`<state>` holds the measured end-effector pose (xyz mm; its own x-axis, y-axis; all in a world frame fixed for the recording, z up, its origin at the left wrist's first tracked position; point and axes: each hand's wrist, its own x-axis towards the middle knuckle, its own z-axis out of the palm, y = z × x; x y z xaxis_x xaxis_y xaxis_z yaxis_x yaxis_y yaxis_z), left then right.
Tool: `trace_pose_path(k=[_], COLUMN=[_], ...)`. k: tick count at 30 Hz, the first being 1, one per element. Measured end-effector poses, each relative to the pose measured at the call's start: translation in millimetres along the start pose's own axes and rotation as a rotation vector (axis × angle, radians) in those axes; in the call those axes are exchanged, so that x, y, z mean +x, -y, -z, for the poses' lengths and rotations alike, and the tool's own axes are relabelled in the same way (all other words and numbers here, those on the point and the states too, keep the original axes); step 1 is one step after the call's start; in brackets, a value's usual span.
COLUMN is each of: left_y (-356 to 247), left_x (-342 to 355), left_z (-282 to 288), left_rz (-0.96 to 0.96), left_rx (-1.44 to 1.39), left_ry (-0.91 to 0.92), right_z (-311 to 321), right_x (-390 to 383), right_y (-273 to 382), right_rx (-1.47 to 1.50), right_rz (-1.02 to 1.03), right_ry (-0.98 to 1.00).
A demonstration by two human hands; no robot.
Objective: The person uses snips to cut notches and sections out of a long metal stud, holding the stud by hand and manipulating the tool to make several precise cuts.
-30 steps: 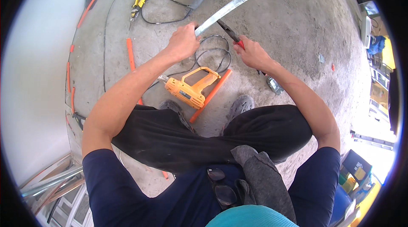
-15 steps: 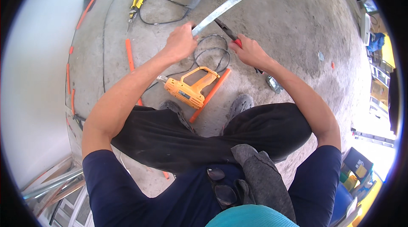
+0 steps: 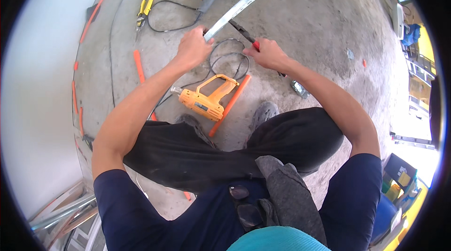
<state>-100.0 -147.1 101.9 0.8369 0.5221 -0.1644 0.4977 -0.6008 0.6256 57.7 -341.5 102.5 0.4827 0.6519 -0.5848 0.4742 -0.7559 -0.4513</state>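
We are gripping a metal strip (image 3: 237, 11) in our left hand (image 3: 194, 45), slanting above the floor (image 3: 300, 25), and holding pliers (image 3: 242, 31) in our right hand (image 3: 268, 54); we are seemingly lining them up, and the next move is probably calling for steady bracing.

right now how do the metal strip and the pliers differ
The metal strip is silver; the pliers are dark and red. The left hand holds the metal strip, the right hand the pliers. The metal strip points away to the right, the pliers away to the left. Both are held above the floor.
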Motion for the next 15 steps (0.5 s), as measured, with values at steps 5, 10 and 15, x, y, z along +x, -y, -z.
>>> trace_pose_path(k=[5, 10, 15], left_y=[-0.8, -4.6, -3.2], left_x=[1.3, -0.3, -1.6], left_z=[-1.5, -0.4, 0.8], left_rz=[0.028, 0.028, 0.008], left_rx=[0.011, 0.034, 0.023], left_ry=[0.04, 0.036, 0.038], right_z=[-16.3, -28.2, -24.4], right_x=[-0.5, -3.1, -3.3], right_y=[-8.6, -6.6, -1.4], right_rx=[0.027, 0.038, 0.05], right_rz=[0.14, 0.133, 0.139], right_ry=[-0.19, -0.148, -0.179])
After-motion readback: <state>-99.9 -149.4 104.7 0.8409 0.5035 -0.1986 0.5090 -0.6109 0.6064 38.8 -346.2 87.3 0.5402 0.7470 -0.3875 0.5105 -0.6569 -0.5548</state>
